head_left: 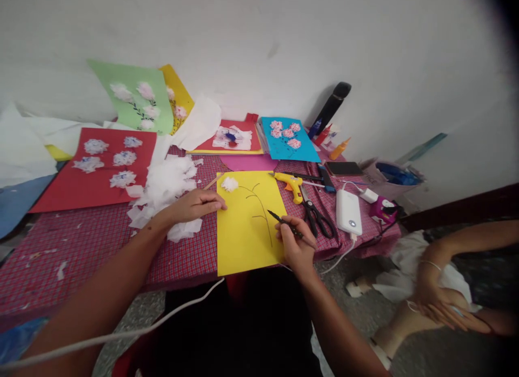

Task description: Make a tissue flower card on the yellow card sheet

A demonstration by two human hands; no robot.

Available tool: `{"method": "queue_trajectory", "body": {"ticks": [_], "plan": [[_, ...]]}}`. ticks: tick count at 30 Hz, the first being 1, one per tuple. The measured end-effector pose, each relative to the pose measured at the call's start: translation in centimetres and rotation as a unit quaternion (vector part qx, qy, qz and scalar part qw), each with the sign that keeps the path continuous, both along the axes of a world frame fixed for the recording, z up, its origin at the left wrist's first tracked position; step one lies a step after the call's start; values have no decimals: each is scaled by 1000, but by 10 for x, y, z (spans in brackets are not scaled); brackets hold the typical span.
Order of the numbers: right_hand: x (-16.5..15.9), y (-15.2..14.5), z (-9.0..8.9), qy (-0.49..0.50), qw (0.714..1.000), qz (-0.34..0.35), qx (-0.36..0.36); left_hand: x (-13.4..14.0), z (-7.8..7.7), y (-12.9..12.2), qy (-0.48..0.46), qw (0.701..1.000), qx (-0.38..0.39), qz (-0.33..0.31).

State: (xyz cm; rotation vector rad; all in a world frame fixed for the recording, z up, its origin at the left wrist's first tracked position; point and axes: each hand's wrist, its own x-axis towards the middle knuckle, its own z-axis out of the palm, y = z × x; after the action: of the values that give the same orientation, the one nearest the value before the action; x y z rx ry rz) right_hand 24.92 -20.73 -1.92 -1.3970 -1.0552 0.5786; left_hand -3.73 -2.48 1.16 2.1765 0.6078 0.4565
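Note:
A yellow sheet of paper (247, 242) lies at the table's front edge, with a thin drawn stem and several short branches on it. One white paper flower (230, 184) sits at its upper left. My right hand (298, 242) rests at the sheet's right edge, fingers closed around a dark pen (290, 226); the tip points up and left, close to the drawn stem. Across the sheet's left edge lies my left hand (198, 205), fingers loosely extended and holding nothing. A heap of torn white tissue paper (170, 177) is just beside it, partly under the forearm.
To the right lie a yellow glue gun (292, 185), black scissors (318, 217) and a white power bank (347, 212) with cables. Finished flower cards, red (101, 174), green (133, 91) and blue (287, 136), stand or lie behind. Another person's hands (441, 307) show at lower right.

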Motion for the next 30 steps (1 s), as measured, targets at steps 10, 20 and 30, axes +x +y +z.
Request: {"method": "queue_trajectory", "body": {"ticks": [10, 20, 30], "plan": [[3, -4, 7, -54, 998, 19, 25, 0, 3, -2, 28, 999, -26, 19], [12, -13, 7, -89, 996, 30, -2, 1, 3, -1, 33, 999, -32, 13], [13, -18, 12, -145, 989, 28, -9, 3, 6, -3, 42, 999, -30, 15]]}}
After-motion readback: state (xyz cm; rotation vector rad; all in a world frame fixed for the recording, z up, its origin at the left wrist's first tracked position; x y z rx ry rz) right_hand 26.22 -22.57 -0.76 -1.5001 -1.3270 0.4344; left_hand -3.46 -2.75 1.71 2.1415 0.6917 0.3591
